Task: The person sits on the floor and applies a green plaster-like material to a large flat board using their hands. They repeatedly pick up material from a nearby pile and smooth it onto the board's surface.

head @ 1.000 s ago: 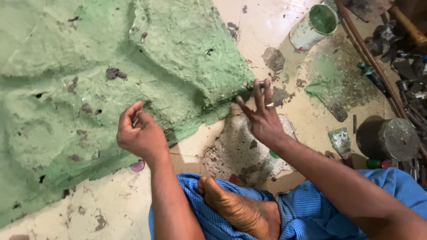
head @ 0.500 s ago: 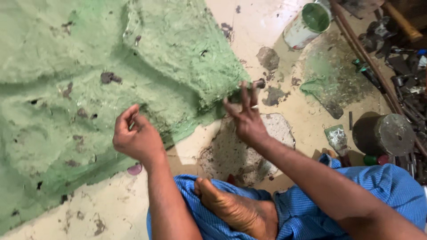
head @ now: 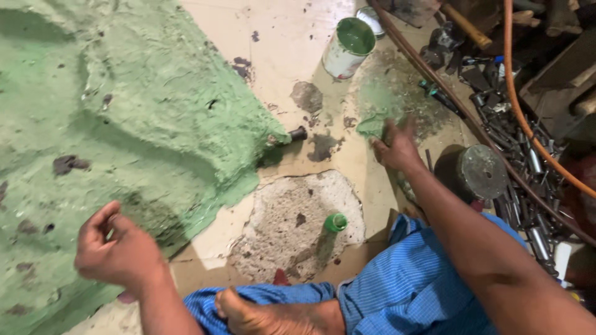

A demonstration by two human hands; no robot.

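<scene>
A large rough green-painted slab (head: 124, 124) covers the left of the floor. My left hand (head: 115, 251) hovers over its lower edge, fingers loosely curled, holding nothing. My right hand (head: 397, 146) is stretched out to the right, fingers spread, over a green paint smear (head: 379, 118) on the floor, nothing in it. A small green-capped bottle (head: 332, 229) stands on a bare concrete patch (head: 292, 217) between the hands. A white can of green paint (head: 347, 46) stands farther back.
My bare foot (head: 273, 316) and blue striped trousers (head: 403, 285) fill the bottom. A grey round can (head: 478, 170) sits right of my forearm. Metal scrap, tools, a long rod (head: 434, 80) and an orange hose (head: 528, 111) crowd the right side.
My right hand has left the slab's edge and swung right toward the paint smear. My left hand has dropped lower in view. The camera has shifted, bringing in the scrap pile.
</scene>
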